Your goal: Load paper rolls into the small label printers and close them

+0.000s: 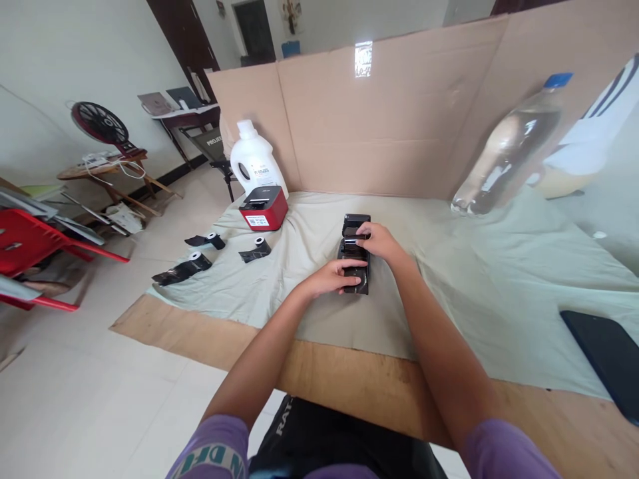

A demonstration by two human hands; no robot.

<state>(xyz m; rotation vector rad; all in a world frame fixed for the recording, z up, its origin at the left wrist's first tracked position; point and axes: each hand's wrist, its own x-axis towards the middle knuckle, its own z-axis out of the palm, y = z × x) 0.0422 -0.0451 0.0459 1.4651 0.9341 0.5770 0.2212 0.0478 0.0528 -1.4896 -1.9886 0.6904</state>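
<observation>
head | hands [330, 277] on black device [355, 253] | left: red box [272, 216], white jug [257, 159], black rolls [197, 263] | right: clear bottle [514, 143], phone [604, 356]

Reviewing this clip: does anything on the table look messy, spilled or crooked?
Nothing is visibly spilled. The pale cloth is rumpled and lies unevenly, leaving a bare wooden edge along the front. The clear bottle appears to lean, though that may be wide-lens distortion.

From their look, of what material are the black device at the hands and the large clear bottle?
The black device looks like glossy hard plastic: light shines off its dark surfaces, though it is partly covered. The clear bottle is probably shiny plastic: see-through, with bright reflections; glass is not excluded.
</observation>
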